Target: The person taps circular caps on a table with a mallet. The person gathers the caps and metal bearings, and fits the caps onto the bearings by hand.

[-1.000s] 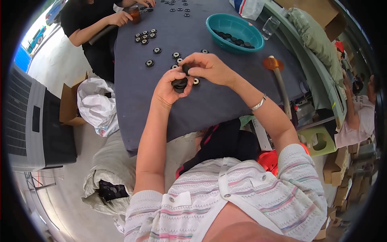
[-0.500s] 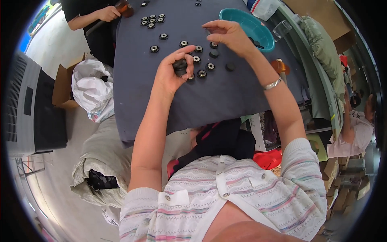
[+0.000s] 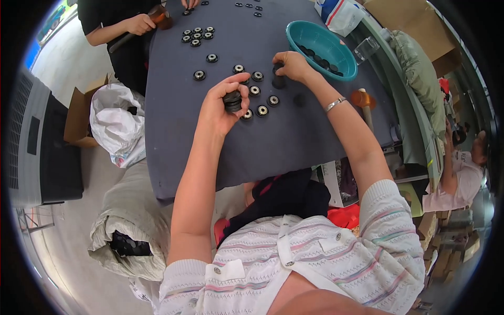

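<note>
My left hand [image 3: 218,107] is curled around a short stack of black round caps [image 3: 232,102], held just above the table. My right hand [image 3: 295,66] reaches further forward, thumb and fingertips pinching a black cap [image 3: 276,67]. Right under it a dark round piece [image 3: 279,82] stands on the cloth. Several black wheels with shiny metal centres lie between and below my hands, among them one wheel [image 3: 273,101] and another wheel [image 3: 256,76]. A lone black cap [image 3: 299,100] lies to the right, under my right forearm.
A teal basin [image 3: 321,31] with black caps inside stands at the far right. A mallet with an amber head [image 3: 361,98] lies at the right edge. Across the grey-covered table [image 3: 178,131], a co-worker's hand [image 3: 140,24] holds another mallet [image 3: 160,17], near clustered wheels [image 3: 197,36].
My right hand has come down and left from above the wheels and closed on a black cap. My left hand still holds its stack. Another person's fingers have appeared at the far edge.
</note>
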`<state>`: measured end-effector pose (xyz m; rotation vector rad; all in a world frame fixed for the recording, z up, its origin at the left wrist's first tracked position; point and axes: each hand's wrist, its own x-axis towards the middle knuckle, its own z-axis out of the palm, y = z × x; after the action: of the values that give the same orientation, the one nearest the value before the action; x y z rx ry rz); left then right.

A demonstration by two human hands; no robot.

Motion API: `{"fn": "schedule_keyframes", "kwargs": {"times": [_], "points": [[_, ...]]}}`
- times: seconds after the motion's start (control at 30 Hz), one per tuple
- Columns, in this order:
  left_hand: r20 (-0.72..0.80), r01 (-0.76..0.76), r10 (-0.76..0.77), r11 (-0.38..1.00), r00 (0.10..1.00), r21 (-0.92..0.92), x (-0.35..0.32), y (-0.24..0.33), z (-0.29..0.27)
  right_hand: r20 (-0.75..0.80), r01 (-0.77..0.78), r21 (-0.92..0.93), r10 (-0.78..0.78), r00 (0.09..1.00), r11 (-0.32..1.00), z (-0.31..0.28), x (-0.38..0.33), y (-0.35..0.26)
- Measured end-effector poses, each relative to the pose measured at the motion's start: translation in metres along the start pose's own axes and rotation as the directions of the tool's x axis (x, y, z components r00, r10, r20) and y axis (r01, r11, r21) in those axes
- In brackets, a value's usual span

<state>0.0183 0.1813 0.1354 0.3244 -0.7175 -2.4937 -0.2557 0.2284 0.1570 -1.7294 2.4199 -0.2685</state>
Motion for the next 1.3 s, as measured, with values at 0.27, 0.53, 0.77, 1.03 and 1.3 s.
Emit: {"fn": "schedule_keyframes", "kwargs": {"times": [0.27, 0.53, 0.77, 1.03, 1.3], "points": [[0.006, -0.002, 0.002, 1.000, 1.000, -0.004, 0.000, 0.003, 0.003, 0.106, -0.023, -0.022, 0.025, 0.994, 0.999, -0.007, 0.004, -0.002], [0.005, -0.013, 0.013, 1.000, 1.000, 0.009, 0.004, -0.004, -0.010, 0.204, -0.057, -0.009, 0.057, 0.977, 0.998, -0.007, 0.015, 0.002], [-0.006, 0.023, -0.023, 1.000, 1.000, -0.019, 0.017, -0.006, -0.025, 0.046, 0.073, -0.273, -0.063, 0.997, 0.959, 0.013, 0.037, 0.009], [0.030, 0.035, -0.035, 0.999, 0.999, 0.022, 0.019, -0.016, -0.030, 0.307, -0.118, -0.171, 0.167, 0.937, 0.978, -0.008, 0.040, -0.010], [-0.033, 0.028, -0.028, 1.000, 0.999, 0.003, 0.019, -0.010, -0.028, 0.189, -0.100, -0.202, 0.139, 0.972, 0.974, -0.005, 0.024, -0.014]]}}
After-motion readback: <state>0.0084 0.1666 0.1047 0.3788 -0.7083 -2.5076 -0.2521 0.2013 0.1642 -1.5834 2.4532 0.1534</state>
